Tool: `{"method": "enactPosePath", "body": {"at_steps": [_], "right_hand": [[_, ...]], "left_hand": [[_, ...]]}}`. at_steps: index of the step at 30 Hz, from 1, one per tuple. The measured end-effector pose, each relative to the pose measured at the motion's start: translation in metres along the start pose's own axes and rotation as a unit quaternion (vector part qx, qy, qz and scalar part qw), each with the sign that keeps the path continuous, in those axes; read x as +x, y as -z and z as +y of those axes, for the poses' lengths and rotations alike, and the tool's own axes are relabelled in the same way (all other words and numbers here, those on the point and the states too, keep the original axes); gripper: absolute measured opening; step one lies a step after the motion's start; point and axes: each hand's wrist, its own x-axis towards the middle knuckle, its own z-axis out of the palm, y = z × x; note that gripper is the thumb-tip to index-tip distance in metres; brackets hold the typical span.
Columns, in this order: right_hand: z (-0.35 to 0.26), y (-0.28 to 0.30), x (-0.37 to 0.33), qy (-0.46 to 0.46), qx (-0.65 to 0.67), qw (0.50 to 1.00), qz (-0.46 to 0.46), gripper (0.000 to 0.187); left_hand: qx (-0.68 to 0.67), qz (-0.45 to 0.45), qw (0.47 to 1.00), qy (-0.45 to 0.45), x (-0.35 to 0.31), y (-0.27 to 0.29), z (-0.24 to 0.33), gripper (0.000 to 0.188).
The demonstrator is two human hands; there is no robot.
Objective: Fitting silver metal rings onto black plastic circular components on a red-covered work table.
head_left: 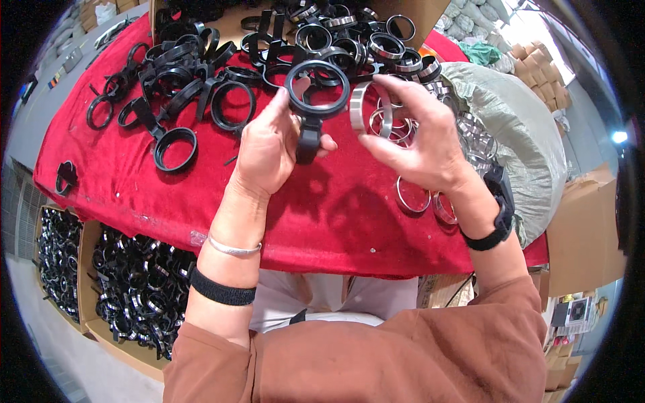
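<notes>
The fingers of the left hand (pixel 269 144) curl round the squared stem below a black plastic ring (pixel 318 111), their tips showing beyond it; the ring stands upright above the grip, facing the wearer. The right hand (pixel 426 131) pinches a flat silver metal band (pixel 357 111) between thumb and forefinger, with a gap between the two. The band sits just beside the black ring, on its right, and I cannot tell whether they touch. They are not joined, so this piece looks unfinished.

Around them, on the red cloth (pixel 322 235), many stemmed black rings (pixel 178 74) lie heaped to the left, mostly with no silver showing. Below the right hand and toward its side lie loose silver bands (pixel 477 138), some beside a pale green sack (pixel 527 134). On that evidence plenty of work remains. At the far edge, in and before an open carton (pixel 435 10), some black rings show silver, perhaps completed ones. At lower left, a cardboard box (pixel 127 350) is heaped with black parts (pixel 144 289) that also glint silver; these may be done too.

No brand is legible; a printed white carton (pixel 572 314) at lower right is too small to read.
</notes>
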Motion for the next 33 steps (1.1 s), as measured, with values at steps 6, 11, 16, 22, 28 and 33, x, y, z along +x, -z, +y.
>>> {"method": "enactPosePath", "body": {"at_steps": [6,11,16,22,28,33], "right_hand": [[-0.001,-0.002,0.022,0.020,-0.012,0.999,-0.025,0.066],[0.008,-0.023,0.031,0.054,0.015,0.998,-0.017,0.066],[0.005,-0.024,0.032,0.053,0.009,0.998,-0.025,0.065],[0.005,-0.030,0.031,0.047,0.027,0.998,-0.035,0.065],[0.005,-0.030,0.024,0.076,-0.032,0.996,-0.042,0.068],[0.017,-0.037,0.021,0.035,-0.008,0.998,-0.049,0.067]], "left_hand": [[0.106,0.003,0.994,-0.031,-0.001,-0.015,-0.004,0.048],[0.174,0.010,0.983,-0.053,0.002,-0.006,-0.011,0.051],[0.177,-0.002,0.984,-0.031,-0.001,-0.008,-0.007,0.056],[0.172,0.016,0.984,-0.041,-0.002,-0.010,-0.005,0.056],[0.213,0.011,0.977,0.005,-0.001,-0.012,-0.010,0.054],[0.240,0.027,0.970,0.004,-0.002,-0.021,-0.012,0.053]]}}
